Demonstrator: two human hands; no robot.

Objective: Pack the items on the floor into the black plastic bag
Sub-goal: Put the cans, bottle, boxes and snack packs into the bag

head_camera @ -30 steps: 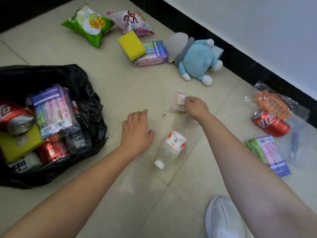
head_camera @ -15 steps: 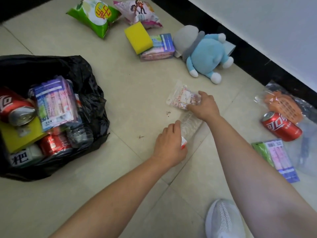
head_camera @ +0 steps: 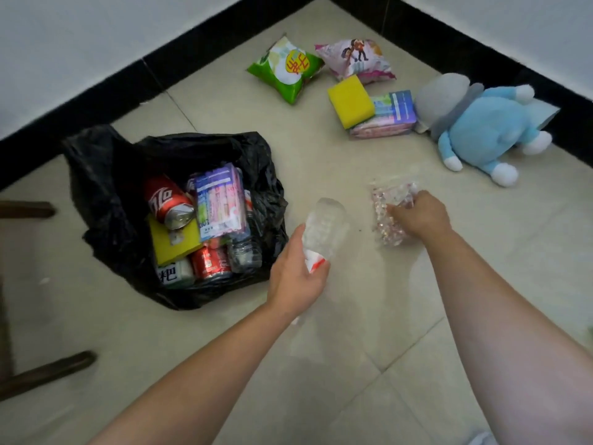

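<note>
A: What have the hands got hold of?

B: The left hand (head_camera: 296,277) is wrapped round a clear plastic bottle (head_camera: 324,231), fingers closed over its red-and-white label, its base pointing away from the wrist; the right hand (head_camera: 420,215) is curled down onto a small clear packet (head_camera: 390,213) of pinkish bits; whether that packet is off the floor I cannot tell.

A: And the black plastic bag (head_camera: 106,187)?

B: Just left of the left hand, mouth open and sagging; a red can (head_camera: 167,202), a yellow sponge (head_camera: 171,242) and a tissue multipack (head_camera: 219,200) already lie inside it, so the packing looks well under way.

A: Which step is this, then?

B: I judge it a two-handed pickup with the carry to the bag about to follow; the bottle is the nearer of the two to the bag's mouth.

A: What does the next move need?

B: The left hand would swing leftward over the rim and let go above the pile; the right must keep a firm pinch, since the limp packet could slip or snag.

A: What remains?

B: Beyond the right hand lie a green snack bag (head_camera: 285,70), a pink snack bag (head_camera: 356,57), a second sponge (head_camera: 351,101) resting on another tissue pack (head_camera: 388,115), and a blue plush toy (head_camera: 484,130); all well apart from the bag.
</note>
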